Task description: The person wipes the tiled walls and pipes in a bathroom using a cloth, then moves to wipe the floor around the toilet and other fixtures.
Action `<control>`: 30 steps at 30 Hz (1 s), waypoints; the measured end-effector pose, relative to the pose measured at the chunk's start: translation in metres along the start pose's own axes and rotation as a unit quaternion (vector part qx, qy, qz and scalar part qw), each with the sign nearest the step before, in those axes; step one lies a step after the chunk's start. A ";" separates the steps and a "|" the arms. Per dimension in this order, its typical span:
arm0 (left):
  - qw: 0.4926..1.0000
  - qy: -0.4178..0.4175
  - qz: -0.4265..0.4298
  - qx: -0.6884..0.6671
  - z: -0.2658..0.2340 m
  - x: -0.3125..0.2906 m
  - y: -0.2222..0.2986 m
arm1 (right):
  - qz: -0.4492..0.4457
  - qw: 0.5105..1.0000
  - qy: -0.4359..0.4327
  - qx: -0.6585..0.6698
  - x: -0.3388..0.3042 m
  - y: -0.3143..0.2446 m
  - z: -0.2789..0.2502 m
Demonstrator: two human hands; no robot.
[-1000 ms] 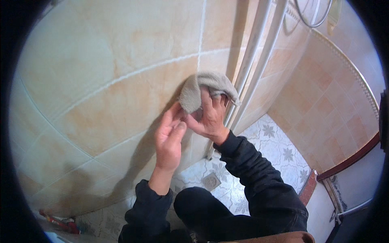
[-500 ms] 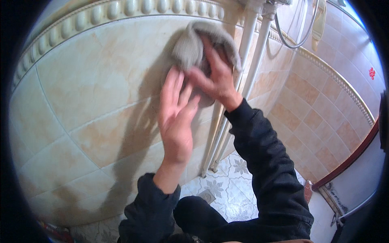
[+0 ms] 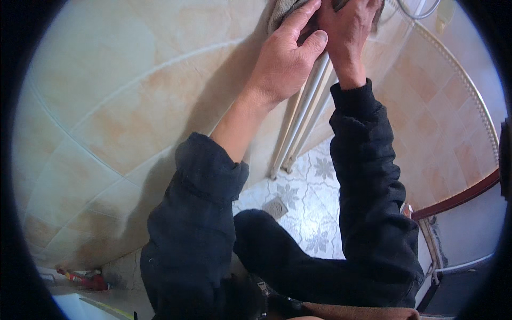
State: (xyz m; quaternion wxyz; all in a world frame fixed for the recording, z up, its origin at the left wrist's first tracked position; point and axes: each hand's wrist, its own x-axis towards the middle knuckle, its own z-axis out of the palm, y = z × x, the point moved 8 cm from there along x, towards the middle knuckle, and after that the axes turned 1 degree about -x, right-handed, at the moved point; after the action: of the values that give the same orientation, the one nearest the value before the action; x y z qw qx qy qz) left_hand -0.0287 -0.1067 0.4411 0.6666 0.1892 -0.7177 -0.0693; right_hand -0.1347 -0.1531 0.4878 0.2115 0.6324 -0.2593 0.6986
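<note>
A grey-brown cloth [image 3: 280, 13] is bunched against the upper part of two white vertical pipes [image 3: 308, 98], partly cut off by the top edge. My left hand [image 3: 285, 61] presses on the cloth's left side, its fingers curved over it and its thumb pointing right. Close beside it, my right hand [image 3: 346, 34] grips the cloth from the right, with its fingertips near the picture's top edge. Between the two hands the cloth is mostly hidden.
A beige tiled wall [image 3: 122, 80] runs along the left. Below the pipes is a patterned tile floor [image 3: 312, 213] with a square drain cover [image 3: 275, 208]. A red item [image 3: 88, 279] lies at the lower left. A shower hose [image 3: 421, 15] hangs at upper right, above a dark red door sill [image 3: 458, 193].
Both hands and the cloth have shifted up and right in the picture, toward the pipes. My left hand has come against the cloth. The view has tilted lower.
</note>
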 end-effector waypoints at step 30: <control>0.725 -0.252 -0.626 0.136 0.050 -0.420 -0.193 | 0.680 0.685 -0.136 0.224 -0.596 0.100 -0.019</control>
State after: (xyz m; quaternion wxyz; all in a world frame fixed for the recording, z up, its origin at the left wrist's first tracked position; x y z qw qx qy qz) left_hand -0.0270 -0.1391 -0.0227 0.2336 0.6599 -0.5794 -0.4174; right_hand -0.1462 -0.1993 -0.1145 -0.5068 0.3988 -0.4802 0.5946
